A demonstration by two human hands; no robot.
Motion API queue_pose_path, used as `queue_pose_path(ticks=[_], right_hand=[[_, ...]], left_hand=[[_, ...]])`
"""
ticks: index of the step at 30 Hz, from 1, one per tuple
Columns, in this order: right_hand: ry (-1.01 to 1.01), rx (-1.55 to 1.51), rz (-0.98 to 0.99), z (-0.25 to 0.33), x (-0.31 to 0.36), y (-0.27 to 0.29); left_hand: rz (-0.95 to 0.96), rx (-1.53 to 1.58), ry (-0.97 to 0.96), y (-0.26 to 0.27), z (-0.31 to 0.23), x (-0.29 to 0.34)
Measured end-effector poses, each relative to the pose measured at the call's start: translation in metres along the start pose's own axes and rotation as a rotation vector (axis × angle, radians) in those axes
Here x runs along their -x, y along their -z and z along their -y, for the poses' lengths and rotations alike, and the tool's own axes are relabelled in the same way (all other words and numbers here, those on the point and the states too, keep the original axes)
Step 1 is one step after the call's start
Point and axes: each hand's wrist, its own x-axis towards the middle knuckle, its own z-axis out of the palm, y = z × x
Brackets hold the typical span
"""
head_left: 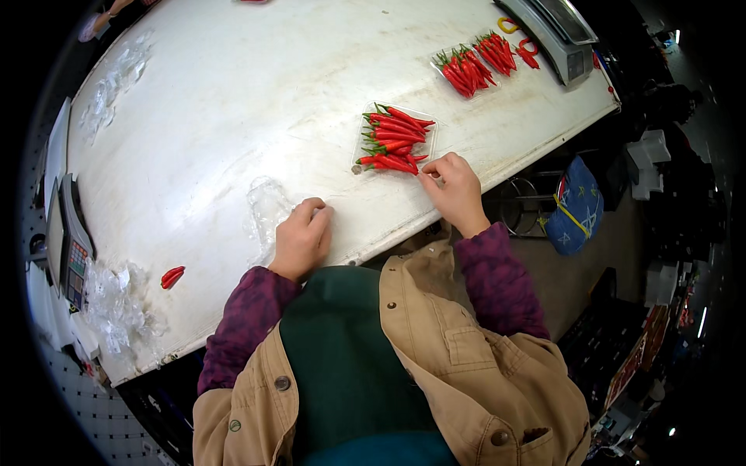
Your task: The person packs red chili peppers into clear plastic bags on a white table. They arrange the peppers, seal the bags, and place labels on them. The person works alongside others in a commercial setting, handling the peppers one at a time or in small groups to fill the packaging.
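A clear plastic tray (360, 149) lies on the white table near its front edge, filled with a row of red chili peppers (395, 133) whose green stems point left. At the tray's lower right corner, my right hand (454, 190) pinches the tip of a red chili pepper (404, 165). My left hand (303, 239) rests at the table edge with its fingers curled in; whatever is in them, if anything, is hidden. Just left of it is a crumpled sheet of clear plastic (266, 210).
Two more chili bunches (465, 71) stand at the far right beside a scale (556, 39) and colored tape rolls (528, 48). Another scale (74, 241), crumpled plastic (116, 307) and a loose chili (172, 277) are at the left. A blue cushion (575, 210) is beyond the right edge.
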Motion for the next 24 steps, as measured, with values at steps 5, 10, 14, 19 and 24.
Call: queue_pose_path(ticks=[5,10,14,19,24], right_hand=[[0.075,0.140,-0.023,0.002,0.002,-0.012],[0.059,0.239,0.034,0.005,-0.003,-0.011],[0.029,0.218,0.053,0.013,-0.007,-0.010],[0.158,0.216,0.037,0.015,-0.012,-0.013],[0.162,0.182,0.055,0.011,-0.012,-0.014]], left_hand=[[0.005,0.003,0.005,0.001,-0.001,0.000],[0.008,0.003,0.005,0.001,0.000,0.000],[0.009,-0.001,0.001,0.001,0.000,0.000],[0.018,-0.013,0.007,0.000,0.001,0.000],[0.001,-0.023,-0.001,-0.001,0.001,0.002]])
